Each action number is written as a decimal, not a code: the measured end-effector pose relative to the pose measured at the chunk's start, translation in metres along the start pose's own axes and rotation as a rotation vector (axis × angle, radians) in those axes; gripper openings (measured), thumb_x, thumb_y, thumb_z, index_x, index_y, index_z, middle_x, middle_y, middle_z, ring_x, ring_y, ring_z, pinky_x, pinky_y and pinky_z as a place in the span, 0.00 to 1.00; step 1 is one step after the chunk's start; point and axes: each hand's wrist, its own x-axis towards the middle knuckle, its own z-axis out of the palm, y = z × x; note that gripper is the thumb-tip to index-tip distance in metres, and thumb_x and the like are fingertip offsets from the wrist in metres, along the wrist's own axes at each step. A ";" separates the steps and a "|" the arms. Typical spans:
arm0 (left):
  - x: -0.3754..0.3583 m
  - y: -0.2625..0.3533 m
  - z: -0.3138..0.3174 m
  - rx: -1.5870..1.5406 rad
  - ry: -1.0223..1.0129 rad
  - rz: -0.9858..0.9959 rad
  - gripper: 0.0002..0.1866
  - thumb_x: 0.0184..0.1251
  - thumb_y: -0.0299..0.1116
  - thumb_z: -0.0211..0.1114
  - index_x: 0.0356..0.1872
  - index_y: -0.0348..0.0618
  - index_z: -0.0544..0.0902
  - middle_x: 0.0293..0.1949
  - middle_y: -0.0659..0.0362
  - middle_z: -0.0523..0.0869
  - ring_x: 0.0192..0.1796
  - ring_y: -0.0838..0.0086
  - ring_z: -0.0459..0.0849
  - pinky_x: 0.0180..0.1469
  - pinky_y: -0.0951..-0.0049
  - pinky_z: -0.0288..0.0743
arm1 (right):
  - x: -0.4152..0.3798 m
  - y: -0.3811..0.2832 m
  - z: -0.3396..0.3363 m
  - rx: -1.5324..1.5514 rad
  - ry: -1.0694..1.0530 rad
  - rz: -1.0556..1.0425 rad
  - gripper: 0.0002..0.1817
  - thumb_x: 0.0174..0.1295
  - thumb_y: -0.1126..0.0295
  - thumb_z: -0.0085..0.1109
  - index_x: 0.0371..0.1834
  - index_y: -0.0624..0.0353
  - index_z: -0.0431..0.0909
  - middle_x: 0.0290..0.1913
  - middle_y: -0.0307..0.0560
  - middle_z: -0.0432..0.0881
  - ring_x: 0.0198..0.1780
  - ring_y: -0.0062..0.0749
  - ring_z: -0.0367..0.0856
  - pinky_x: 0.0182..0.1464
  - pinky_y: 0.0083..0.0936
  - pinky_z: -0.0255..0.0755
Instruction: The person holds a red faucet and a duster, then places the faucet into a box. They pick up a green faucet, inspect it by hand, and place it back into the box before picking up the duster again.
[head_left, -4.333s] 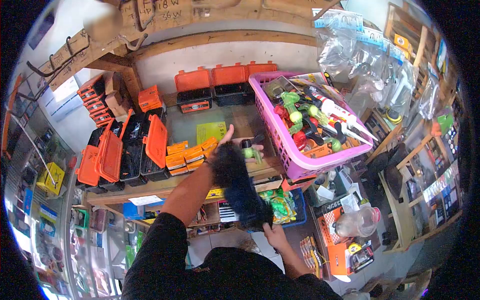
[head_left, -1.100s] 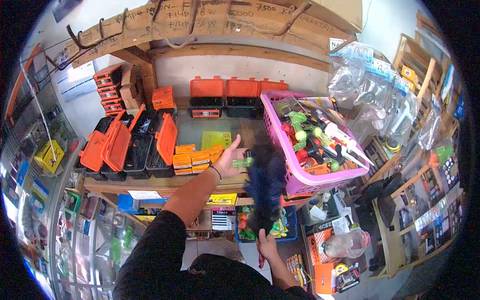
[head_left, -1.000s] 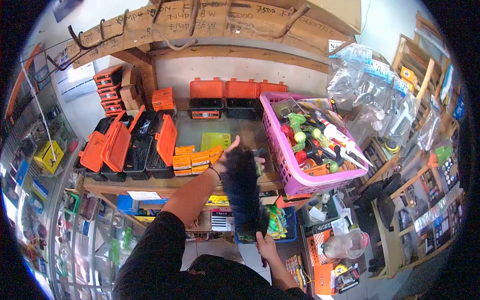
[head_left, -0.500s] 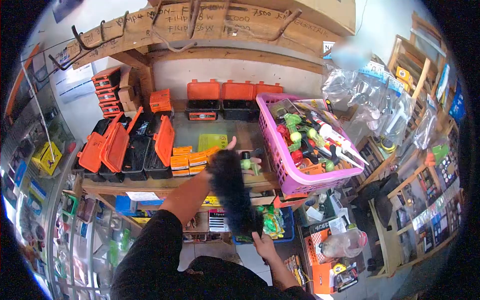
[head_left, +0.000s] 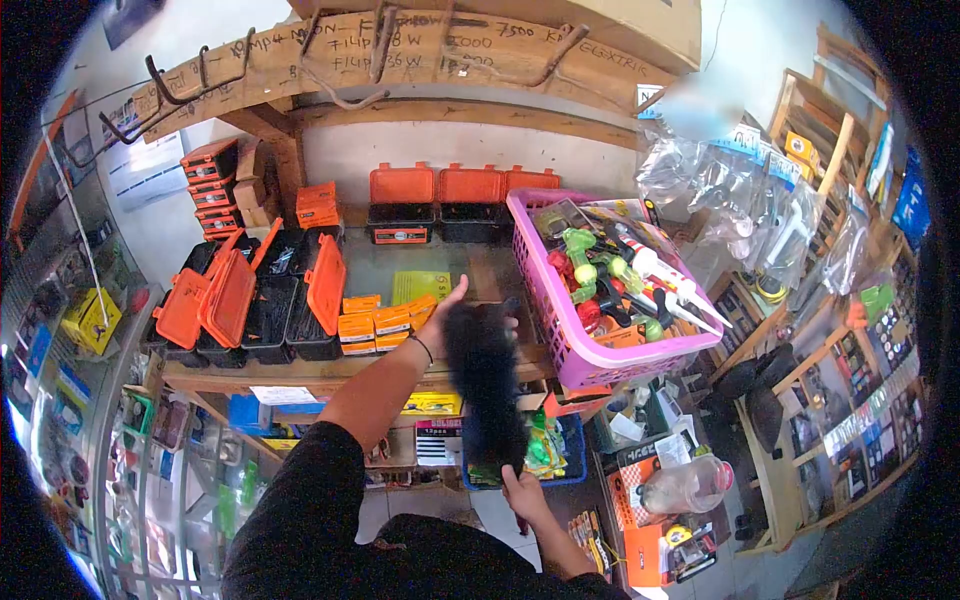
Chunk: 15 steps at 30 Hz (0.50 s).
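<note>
A dark, shaggy duster [head_left: 482, 385] is held upright in front of me, blurred by motion. My right hand [head_left: 525, 495] is closed round its lower end. My left hand [head_left: 450, 310] is behind the duster's upper part, with the thumb stretched upward and a few fingertips showing on the far side. A small green and black plastic piece showed in those fingers a moment ago; the duster now covers it. Right of my left hand stands a pink basket [head_left: 555, 340] heaped with green and red plastic pieces [head_left: 580, 262] and white-nozzled tubes [head_left: 665, 275].
Open black boxes with orange lids [head_left: 235, 295] line the bench's left side. Small orange cartons [head_left: 375, 325] lie beside a yellow-green packet [head_left: 420, 287]. Metal hooks [head_left: 345, 100] jut from the beam above. A clear jar [head_left: 690, 487] stands low on the right.
The duster has shifted slightly right and now covers the green piece in my left hand. My right hand keeps its hold at the lower end.
</note>
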 end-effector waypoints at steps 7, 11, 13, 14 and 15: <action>0.005 -0.001 -0.017 0.021 0.043 0.004 0.41 0.52 0.68 0.39 0.50 0.37 0.67 0.46 0.47 0.74 0.47 0.59 0.74 0.52 0.56 0.63 | 0.002 -0.011 -0.004 0.141 -0.011 0.110 0.31 0.58 0.45 0.38 0.07 0.57 0.65 0.07 0.38 0.64 0.07 0.23 0.61 0.11 0.22 0.54; -0.001 -0.001 0.000 0.051 0.072 0.000 0.43 0.51 0.68 0.39 0.54 0.36 0.63 0.49 0.49 0.72 0.51 0.61 0.70 0.56 0.59 0.59 | 0.004 -0.010 -0.017 0.246 0.139 0.088 0.32 0.59 0.46 0.37 0.06 0.59 0.65 0.06 0.39 0.64 0.09 0.25 0.64 0.13 0.23 0.57; 0.002 -0.002 0.000 0.040 0.087 0.021 0.43 0.51 0.68 0.39 0.55 0.36 0.63 0.48 0.49 0.73 0.52 0.61 0.70 0.55 0.59 0.60 | 0.000 -0.013 -0.016 0.190 0.099 0.184 0.32 0.59 0.46 0.36 0.06 0.59 0.65 0.06 0.40 0.65 0.09 0.25 0.65 0.14 0.23 0.58; 0.003 -0.003 -0.002 0.030 0.101 0.040 0.43 0.51 0.68 0.39 0.55 0.37 0.62 0.48 0.49 0.73 0.52 0.60 0.69 0.53 0.58 0.61 | -0.003 -0.013 -0.012 0.068 0.097 0.050 0.31 0.59 0.47 0.36 0.06 0.58 0.65 0.06 0.40 0.65 0.09 0.25 0.66 0.13 0.22 0.57; 0.007 -0.006 -0.013 -0.002 0.381 0.079 0.42 0.52 0.68 0.39 0.54 0.38 0.63 0.47 0.49 0.73 0.51 0.61 0.71 0.51 0.59 0.63 | -0.006 -0.013 -0.009 -0.054 0.095 -0.085 0.31 0.60 0.47 0.36 0.07 0.58 0.65 0.07 0.40 0.66 0.09 0.24 0.66 0.12 0.21 0.57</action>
